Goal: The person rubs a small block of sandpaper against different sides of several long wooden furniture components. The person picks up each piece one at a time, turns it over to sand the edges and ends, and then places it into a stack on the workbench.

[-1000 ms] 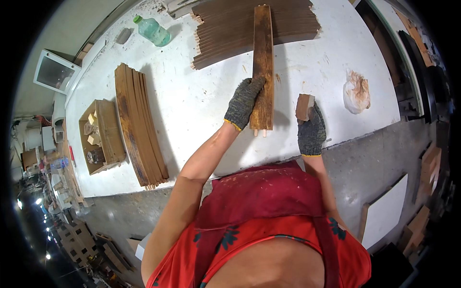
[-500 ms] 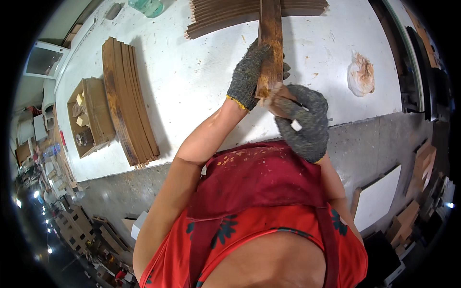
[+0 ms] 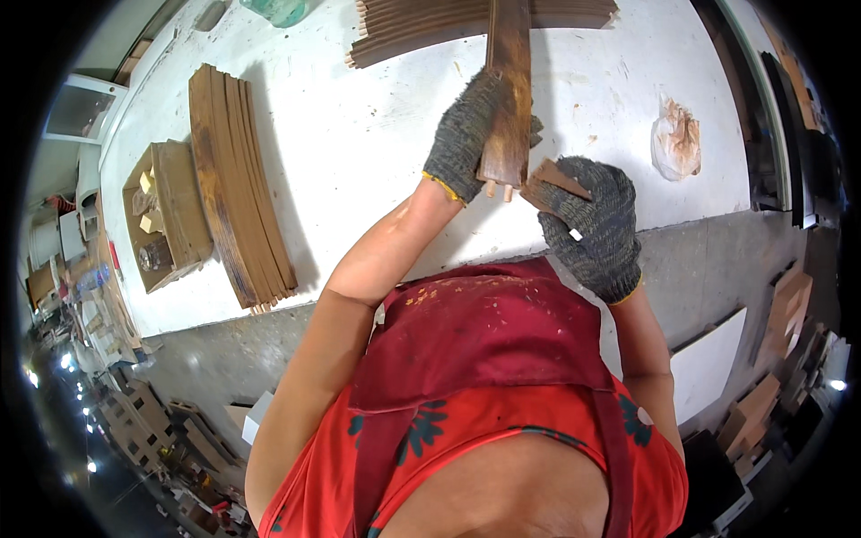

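Observation:
My left hand (image 3: 464, 134), in a dark knitted glove with a yellow cuff edge, is wrapped round a brown stained wooden slat (image 3: 511, 85). The slat's far part lies across a stack of similar slats, and two small dowels (image 3: 499, 191) stick out of its near end. Just right of that end, my gloved right hand (image 3: 599, 224) is closed on a folded brown piece of sandpaper (image 3: 549, 182), which stands apart from the wood. A small white bit (image 3: 575, 235) shows at the right glove's fingers; I cannot tell what it is.
More slats (image 3: 484, 27) lie stacked at the table's far side. At the left stand a row of slats (image 3: 238, 188) and a cardboard box (image 3: 184, 215) with pale blocks. A crumpled plastic bag (image 3: 675, 139) rests at the right of the white table (image 3: 377, 108). Boards (image 3: 708, 363) lean below right.
My right hand has drawn away to the right from the slat's near end with the sandpaper, uncovering the dowels. My left hand keeps its hold on the slat.

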`<state>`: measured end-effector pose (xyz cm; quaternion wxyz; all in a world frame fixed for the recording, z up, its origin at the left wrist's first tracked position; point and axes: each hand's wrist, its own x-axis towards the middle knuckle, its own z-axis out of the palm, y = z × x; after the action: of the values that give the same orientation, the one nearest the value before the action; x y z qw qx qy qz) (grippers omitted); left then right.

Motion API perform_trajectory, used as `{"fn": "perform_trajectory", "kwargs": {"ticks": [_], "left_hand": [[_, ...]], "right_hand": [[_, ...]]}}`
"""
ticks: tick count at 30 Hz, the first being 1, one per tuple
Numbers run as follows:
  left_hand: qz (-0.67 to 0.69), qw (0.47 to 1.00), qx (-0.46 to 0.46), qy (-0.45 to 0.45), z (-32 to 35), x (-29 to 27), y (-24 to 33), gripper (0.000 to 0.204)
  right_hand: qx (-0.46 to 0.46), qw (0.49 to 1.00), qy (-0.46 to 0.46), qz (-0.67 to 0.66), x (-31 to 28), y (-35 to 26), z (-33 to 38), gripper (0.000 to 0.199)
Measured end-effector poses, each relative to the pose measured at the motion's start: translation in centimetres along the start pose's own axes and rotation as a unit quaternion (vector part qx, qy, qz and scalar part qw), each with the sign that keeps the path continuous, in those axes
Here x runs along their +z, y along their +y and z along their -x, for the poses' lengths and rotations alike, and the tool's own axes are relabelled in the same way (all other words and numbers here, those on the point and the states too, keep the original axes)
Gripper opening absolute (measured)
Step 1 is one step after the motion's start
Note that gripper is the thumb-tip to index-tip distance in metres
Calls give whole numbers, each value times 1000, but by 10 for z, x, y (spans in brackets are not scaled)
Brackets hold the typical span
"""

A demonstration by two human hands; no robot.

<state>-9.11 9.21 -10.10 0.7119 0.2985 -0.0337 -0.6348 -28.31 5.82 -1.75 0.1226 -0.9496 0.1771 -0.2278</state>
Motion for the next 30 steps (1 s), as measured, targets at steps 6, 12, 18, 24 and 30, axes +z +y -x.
{"fn": "perform_trajectory", "kwargs": {"ticks": [6,12,18,24,30], "left_hand": [[-51,997,23,-58,5,4,15,42],[-58,996,25,-60,0,-5,2,41],[-175,979,66,-74,-1,-1,6,42],[68,995,11,-66,6,25,31,40],[100,993,-56,-27,-6,9,28,47]], "right_hand": [[14,994,-10,-104,0,-1,0,39],[-11,996,30,-88,14,-16,-24,34],[-44,997,-57,41,25,6,-2,28],[87,995,-54,-3,0,37,27,34],[239,862,182,-407,23,-1,19,39]]}}
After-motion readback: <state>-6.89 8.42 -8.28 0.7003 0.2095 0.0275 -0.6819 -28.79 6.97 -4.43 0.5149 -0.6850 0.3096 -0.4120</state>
